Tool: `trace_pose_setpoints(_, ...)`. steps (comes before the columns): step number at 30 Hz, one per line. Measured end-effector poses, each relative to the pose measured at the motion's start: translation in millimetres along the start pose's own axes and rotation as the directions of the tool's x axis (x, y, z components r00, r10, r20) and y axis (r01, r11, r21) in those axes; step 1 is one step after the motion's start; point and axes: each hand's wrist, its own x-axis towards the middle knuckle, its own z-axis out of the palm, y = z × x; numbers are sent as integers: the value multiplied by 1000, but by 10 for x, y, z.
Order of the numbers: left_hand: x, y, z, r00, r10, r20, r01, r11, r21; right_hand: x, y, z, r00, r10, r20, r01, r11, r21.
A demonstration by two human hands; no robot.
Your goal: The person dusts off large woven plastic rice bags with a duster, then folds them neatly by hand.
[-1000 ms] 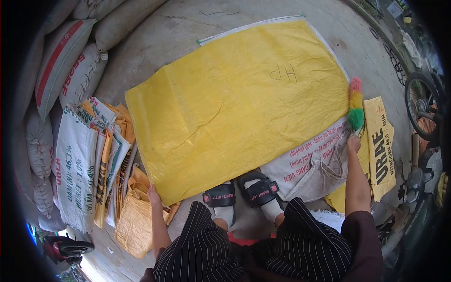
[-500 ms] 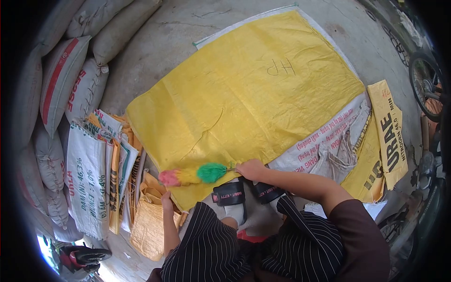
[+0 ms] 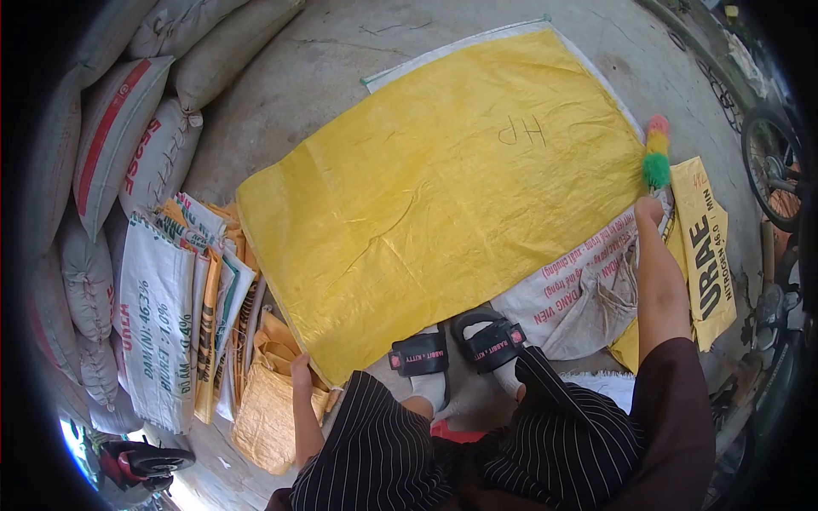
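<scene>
A large yellow sack (image 3: pixel 426 187) lies flat on the floor over a white one. My right hand (image 3: pixel 649 211) is closed round the handle of a feather duster (image 3: pixel 657 157) with green, yellow and pink tufts, at the yellow sack's right edge. My left hand (image 3: pixel 301 371) is at the sack's lower left corner, beside a folded orange sack (image 3: pixel 277 417); its fingers are too small to make out. Below the yellow sack's right part lies a crumpled white sack (image 3: pixel 571 298) with red print.
Full sacks (image 3: pixel 111 145) are stacked at the left. Folded sacks (image 3: pixel 158 324) stand in a row beside them. A yellow printed sack (image 3: pixel 705 255) lies at the right, near a bicycle wheel (image 3: pixel 771 162). My sandalled feet are at the lower middle.
My right hand has swung with the duster from the sack's lower edge to its right edge. The duster's tufts now point up. My left hand has stayed near the lower left corner.
</scene>
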Motion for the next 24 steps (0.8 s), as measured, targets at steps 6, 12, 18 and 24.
trace_pose_setpoints(6, 138, 544, 526, 929, 305, -212, -199, 890, 411, -1183, -729, 143, 869, -432, -243, 494, 790, 363)
trace_pose_setpoints(12, 507, 706, 830, 852, 417, -315, -64, 682, 729, -3529, -1535, 496, 247, -959, -137, 788, 116, 605)
trace_pose_setpoints(18, 367, 779, 1124, 835, 482, -265, -289, 794, 535, -4461, -1870, 919, 20, -944, 329, 776, 222, 591)
trace_pose_setpoints(24, 257, 758, 602, 884, 348, -312, -258, 920, 297, -3163, -2302, 849, 484, -824, 295, 737, 565, 371)
